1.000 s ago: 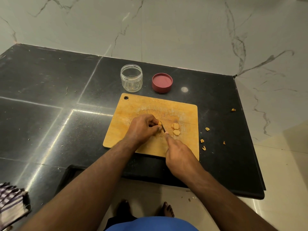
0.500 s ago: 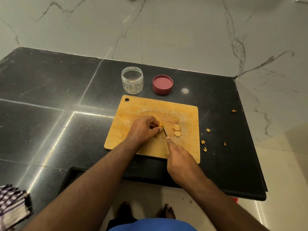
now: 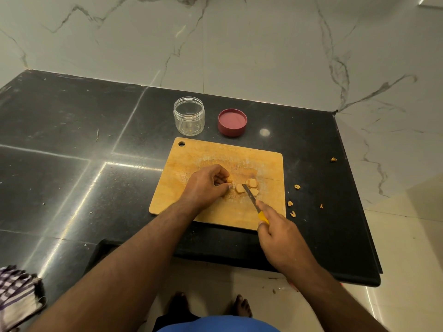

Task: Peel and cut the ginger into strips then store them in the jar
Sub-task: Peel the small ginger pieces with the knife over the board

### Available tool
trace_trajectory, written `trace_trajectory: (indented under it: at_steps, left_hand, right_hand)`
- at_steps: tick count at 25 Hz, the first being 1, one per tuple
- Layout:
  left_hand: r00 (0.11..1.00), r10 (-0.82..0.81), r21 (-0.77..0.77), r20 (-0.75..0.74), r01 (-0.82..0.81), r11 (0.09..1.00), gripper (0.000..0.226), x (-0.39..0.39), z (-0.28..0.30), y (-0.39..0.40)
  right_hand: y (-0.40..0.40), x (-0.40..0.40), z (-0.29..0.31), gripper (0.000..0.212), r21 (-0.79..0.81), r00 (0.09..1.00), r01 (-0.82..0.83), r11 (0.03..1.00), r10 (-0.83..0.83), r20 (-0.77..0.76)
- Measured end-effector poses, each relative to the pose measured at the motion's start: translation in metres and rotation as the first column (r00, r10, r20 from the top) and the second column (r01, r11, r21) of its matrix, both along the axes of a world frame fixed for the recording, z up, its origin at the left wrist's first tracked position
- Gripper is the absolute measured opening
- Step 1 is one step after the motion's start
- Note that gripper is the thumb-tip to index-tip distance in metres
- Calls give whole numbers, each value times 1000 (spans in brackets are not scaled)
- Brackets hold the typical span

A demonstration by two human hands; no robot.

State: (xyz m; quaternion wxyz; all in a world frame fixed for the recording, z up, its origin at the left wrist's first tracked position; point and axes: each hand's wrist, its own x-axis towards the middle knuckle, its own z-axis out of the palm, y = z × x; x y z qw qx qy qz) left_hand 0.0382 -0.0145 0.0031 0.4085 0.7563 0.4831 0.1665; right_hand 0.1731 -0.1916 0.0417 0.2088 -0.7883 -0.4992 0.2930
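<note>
The right hand [image 3: 279,232] has its grip curled round the yellow handle of a small knife [image 3: 251,198], blade tip among the cut ginger pieces [image 3: 249,186]. The left hand [image 3: 208,185] pinches a ginger piece at its fingertips, just left of the blade. All sit on the wooden cutting board [image 3: 191,156]. Beyond it on the black worktop [image 3: 72,140] stand the open jar [image 3: 189,115] and, to its right, the red lid [image 3: 232,122]. Peel scraps [image 3: 297,187] lie right of the board.

Pale yellow ginger [image 3: 247,186] lies in small chunks mid cutting board [image 3: 211,155]; the clear jar [image 3: 189,116] stands upright, open, behind it.
</note>
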Motion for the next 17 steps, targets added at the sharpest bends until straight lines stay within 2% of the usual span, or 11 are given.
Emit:
trace_trajectory:
  at_steps: [6, 9, 12, 17]
  left_hand:
    - [999, -14, -53, 41, 16, 998, 32, -2, 5, 1]
    - [997, 15, -95, 81, -7, 995, 28, -4, 7, 1]
    - [995, 51, -84, 85, -44, 995, 26, -5, 9, 1]
    - [993, 100, -75, 61, -96, 993, 23, -5, 9, -2]
  right_hand:
    - [-6, 3, 2, 49, 4, 997, -43, 999, 43, -69]
    - [-7, 5, -2, 50, -5, 999, -38, 999, 38, -34]
    - [-7, 12, -2, 50, 19, 999, 25, 1000, -24, -35]
    - [-9, 8, 3, 50, 22, 996, 9, 1000, -7, -86]
